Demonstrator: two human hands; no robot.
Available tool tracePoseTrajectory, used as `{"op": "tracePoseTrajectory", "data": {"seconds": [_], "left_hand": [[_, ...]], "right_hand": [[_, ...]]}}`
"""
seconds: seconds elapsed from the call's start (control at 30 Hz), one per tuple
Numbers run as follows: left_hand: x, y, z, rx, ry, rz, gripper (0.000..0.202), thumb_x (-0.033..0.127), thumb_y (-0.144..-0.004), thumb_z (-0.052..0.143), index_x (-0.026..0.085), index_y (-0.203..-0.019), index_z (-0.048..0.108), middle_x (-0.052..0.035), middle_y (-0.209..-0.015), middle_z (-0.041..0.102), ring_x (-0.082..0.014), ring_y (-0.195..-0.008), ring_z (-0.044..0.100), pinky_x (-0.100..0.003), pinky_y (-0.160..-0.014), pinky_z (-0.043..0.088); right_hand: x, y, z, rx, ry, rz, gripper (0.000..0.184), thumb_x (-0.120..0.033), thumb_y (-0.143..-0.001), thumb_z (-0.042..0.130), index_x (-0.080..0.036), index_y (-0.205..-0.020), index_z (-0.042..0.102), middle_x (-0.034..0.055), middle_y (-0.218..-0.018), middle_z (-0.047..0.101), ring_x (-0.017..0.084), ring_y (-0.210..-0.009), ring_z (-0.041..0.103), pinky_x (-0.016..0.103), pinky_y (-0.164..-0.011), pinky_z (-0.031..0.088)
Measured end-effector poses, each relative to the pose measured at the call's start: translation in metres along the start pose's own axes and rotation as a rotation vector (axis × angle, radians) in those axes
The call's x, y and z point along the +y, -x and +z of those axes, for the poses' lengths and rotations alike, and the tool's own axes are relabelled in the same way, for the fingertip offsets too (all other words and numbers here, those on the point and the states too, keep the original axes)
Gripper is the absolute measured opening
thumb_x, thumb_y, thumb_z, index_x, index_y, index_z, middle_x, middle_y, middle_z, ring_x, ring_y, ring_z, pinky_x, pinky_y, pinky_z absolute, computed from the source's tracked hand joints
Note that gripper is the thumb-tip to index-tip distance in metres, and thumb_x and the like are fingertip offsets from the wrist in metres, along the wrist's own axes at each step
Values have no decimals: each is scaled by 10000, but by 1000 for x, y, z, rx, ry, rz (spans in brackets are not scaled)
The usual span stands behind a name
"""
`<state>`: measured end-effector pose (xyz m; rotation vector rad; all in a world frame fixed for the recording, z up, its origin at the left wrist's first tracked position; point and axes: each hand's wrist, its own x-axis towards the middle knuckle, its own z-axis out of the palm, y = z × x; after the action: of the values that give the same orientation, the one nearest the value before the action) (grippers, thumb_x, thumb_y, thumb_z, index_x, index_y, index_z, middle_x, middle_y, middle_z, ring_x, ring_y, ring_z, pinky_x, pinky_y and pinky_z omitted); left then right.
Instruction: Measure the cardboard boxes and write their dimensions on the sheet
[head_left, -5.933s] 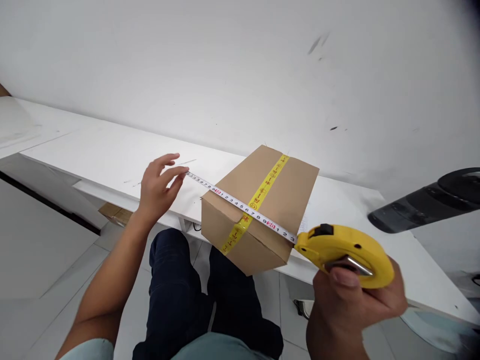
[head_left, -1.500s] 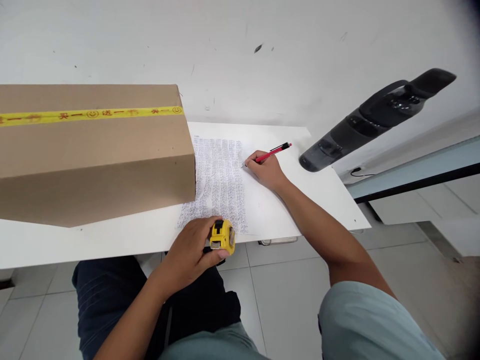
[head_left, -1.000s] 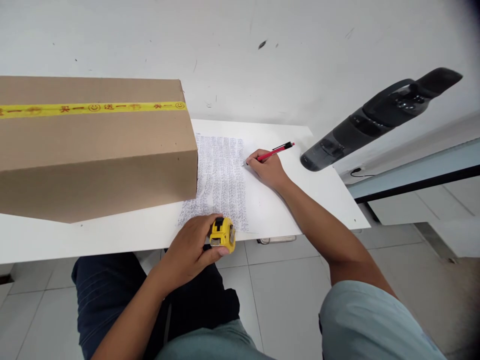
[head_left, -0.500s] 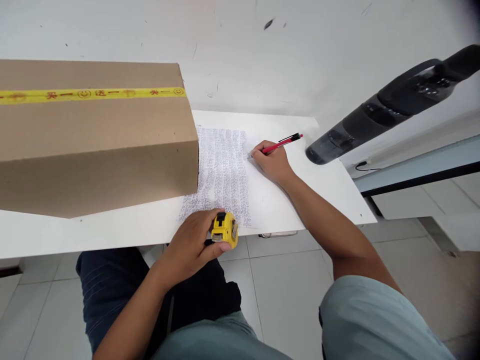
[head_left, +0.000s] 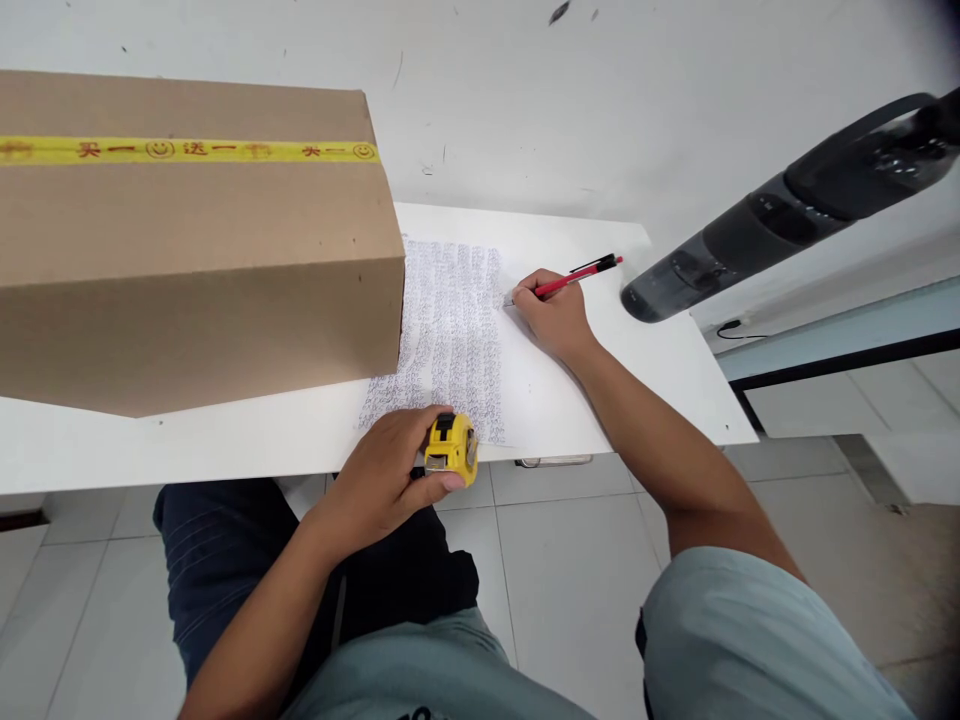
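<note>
Upper left: box (head_left: 195,225), taped. Lower centre: left hand (head_left: 382,475), fingers clamped round tape measure (head_left: 454,449), seemingly wound in. Centre: paper (head_left: 454,330), densely filled; right hand (head_left: 556,318), fingers pinching pen (head_left: 576,277) beside writing; entry finished, cannot tell.

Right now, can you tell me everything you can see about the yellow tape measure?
The yellow tape measure has a chunky, rounded case that looks like plastic, with a black part on top and silvery, metal-looking bits. The left hand holds it, with the thumb along its near side. It is at the front edge of the white desk, by the bottom of the paper covered in writing. No tape shows pulled out. I can't tell whether it touches the desk.
</note>
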<state>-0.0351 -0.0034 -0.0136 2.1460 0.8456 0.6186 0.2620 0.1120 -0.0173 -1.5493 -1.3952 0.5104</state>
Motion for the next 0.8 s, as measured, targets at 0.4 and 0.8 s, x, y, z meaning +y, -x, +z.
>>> {"op": "tracePoseTrajectory", "data": {"seconds": [0.4,0.8], "left_hand": [[1,0,-1,9,1,8,635,663,-987,451,223,-1444,465,-140,-1354,661,-305,-1225,632,-511,-1054,500],[1,1,1,26,-9,24,618,620,-985,505,231,-1461,443,-134,-1388,649,-304,-1253,632,-511,-1045,520]], "right_hand": [[4,-3,-3,-49,-55,43,150,-101,-757,593,-198,-642,591,-49,-595,521,100,-579,446,282,-563,367],[4,-4,-3,-2,-48,34,187,-56,-723,576,-197,-600,579,-62,-566,519,96,-573,444,263,-556,362]]}}
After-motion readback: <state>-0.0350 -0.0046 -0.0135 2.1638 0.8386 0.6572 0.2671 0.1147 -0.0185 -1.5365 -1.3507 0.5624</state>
